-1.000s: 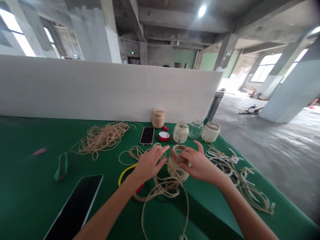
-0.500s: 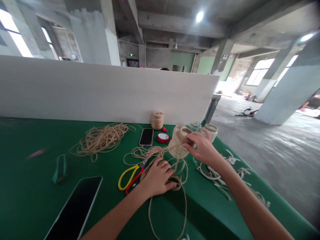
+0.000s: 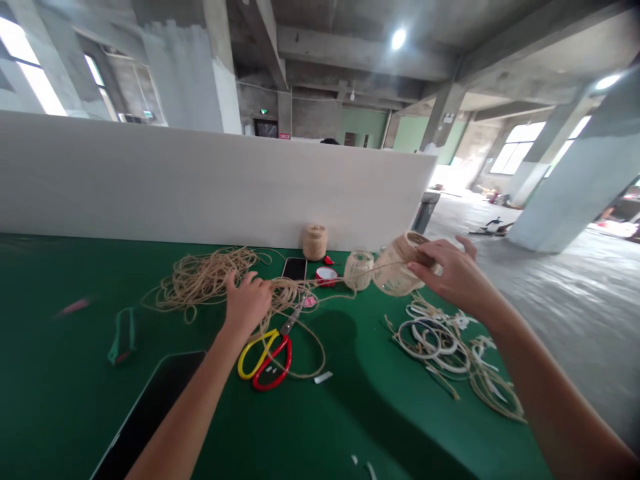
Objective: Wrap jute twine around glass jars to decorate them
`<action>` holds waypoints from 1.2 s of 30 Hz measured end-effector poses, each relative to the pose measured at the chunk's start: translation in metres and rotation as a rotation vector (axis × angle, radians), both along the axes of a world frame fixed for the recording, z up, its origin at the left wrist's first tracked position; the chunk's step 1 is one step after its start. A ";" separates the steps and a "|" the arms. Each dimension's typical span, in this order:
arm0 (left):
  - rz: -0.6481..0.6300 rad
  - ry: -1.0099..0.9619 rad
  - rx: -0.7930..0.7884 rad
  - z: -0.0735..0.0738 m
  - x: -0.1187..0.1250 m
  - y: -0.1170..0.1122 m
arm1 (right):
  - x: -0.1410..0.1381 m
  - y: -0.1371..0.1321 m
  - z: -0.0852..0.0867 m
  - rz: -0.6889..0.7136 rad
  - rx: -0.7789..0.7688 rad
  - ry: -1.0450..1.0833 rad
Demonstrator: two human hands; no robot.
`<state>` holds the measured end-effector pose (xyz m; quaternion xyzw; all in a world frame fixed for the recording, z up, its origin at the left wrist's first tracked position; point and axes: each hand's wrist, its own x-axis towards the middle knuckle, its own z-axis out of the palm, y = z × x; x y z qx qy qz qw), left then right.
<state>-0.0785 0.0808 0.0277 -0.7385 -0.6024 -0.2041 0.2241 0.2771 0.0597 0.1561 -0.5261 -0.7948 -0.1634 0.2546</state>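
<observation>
"Green cloth table [image 3: 50, 413], bare concrete hall [image 3: 590, 313] beyond: what do we see in the right hand [image 3: 450, 267]?"

"We see its fingers curled, gripping a twine-wrapped glass jar [image 3: 400, 265] above the table, long axis tilted, mouth toward the upper right."

"And the left hand [image 3: 247, 303]?"

"Partly open, on loose tan jute twine [image 3: 285, 290], near yellow-and-red-handled scissors [image 3: 286, 357]; we cannot tell whether it grips."
</observation>
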 end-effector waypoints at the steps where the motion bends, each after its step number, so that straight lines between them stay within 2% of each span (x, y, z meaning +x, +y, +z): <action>1: 0.074 -0.035 0.000 0.004 -0.007 0.002 | 0.003 -0.001 0.000 -0.008 -0.001 0.000; 7: 0.415 -0.162 -0.121 0.027 -0.059 0.017 | 0.022 -0.005 0.001 -0.028 -0.019 -0.040; 10: 0.586 -0.193 -0.242 0.038 -0.089 0.019 | 0.030 -0.008 0.001 -0.036 -0.017 -0.060; 14: 0.671 -0.246 -0.353 0.047 -0.118 0.016 | 0.033 -0.011 -0.003 -0.035 -0.050 -0.072; 17: 0.597 -0.255 -0.434 0.048 -0.119 0.014 | 0.029 -0.012 -0.007 -0.031 -0.078 -0.088; 20: 0.449 -0.228 -0.428 0.047 -0.097 0.013 | 0.017 -0.015 -0.013 0.005 -0.111 -0.103; 23: 0.234 -0.213 -0.381 0.046 -0.048 0.002 | -0.002 -0.018 -0.022 0.107 -0.170 -0.092; 25: -0.089 -0.338 -0.342 0.045 -0.007 -0.012 | -0.018 -0.020 -0.029 0.190 -0.237 -0.086; 26: -0.219 -0.411 -0.376 0.045 0.013 -0.021 | -0.025 -0.021 -0.033 0.226 -0.264 -0.084; 28: -0.387 -0.538 -0.463 0.043 0.049 -0.040 | -0.040 -0.022 -0.040 0.299 -0.325 -0.088; 31: -0.468 -0.598 -0.525 0.037 0.082 -0.062 | -0.057 -0.023 -0.052 0.356 -0.370 -0.064; 36: -0.432 -0.688 -0.560 0.021 0.092 -0.072 | -0.068 -0.021 -0.066 0.414 -0.414 -0.025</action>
